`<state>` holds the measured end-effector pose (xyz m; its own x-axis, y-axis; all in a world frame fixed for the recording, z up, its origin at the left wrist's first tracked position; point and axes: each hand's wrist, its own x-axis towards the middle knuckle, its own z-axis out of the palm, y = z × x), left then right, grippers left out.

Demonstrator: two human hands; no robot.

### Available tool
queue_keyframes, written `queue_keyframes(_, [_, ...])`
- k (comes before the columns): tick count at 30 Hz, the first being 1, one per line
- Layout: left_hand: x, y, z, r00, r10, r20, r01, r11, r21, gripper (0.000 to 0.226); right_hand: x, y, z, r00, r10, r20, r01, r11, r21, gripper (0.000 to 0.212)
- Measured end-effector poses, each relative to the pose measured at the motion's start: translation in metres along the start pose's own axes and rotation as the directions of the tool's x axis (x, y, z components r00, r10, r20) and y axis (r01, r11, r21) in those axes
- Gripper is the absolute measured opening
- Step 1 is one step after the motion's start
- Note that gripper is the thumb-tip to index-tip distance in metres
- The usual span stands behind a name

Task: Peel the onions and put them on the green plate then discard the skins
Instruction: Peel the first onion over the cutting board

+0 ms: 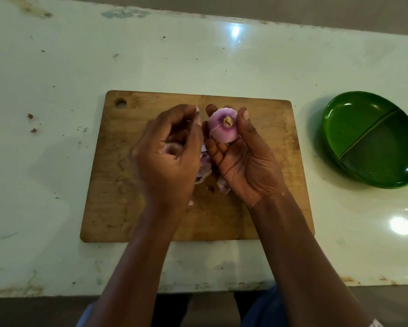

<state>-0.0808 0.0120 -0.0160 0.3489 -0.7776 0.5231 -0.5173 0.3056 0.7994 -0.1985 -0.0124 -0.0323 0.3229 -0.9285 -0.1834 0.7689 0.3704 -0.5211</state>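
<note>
Two hands: right hand point(243, 161) grips one onion point(221, 126), left hand point(169, 159) curled, hold unclear; one green plate point(354, 123) nearby.

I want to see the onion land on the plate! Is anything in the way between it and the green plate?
Nothing visible. The onion, held in the right hand, has only bare cutting board and counter between it and the empty green plate.

Pale, stained countertop point(56, 67), chipped front edge; two light glares point(400, 225); dark floor point(33, 312) below.
</note>
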Motion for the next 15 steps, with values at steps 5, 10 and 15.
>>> queue_keyframes(5, [-0.001,0.0026,-0.001,0.988,0.139,0.071,-0.139,0.99,-0.001,0.022,0.0007,0.0006,0.0016,1.0,-0.018,-0.025,0.014,0.989,-0.147,0.043])
queue_keyframes(10, [-0.0011,0.0008,-0.004,0.947,0.288,0.14,-0.303,0.947,0.103,0.016,0.0003,-0.0015,0.004,0.999,-0.019,-0.048,0.012,0.99,-0.143,0.042])
queue_keyframes(15, [-0.0041,0.0,-0.0021,0.93,0.34,0.14,-0.361,0.914,0.183,0.013,-0.0007,-0.0013,0.0053,0.997,-0.042,-0.058,0.032,0.987,-0.16,0.041])
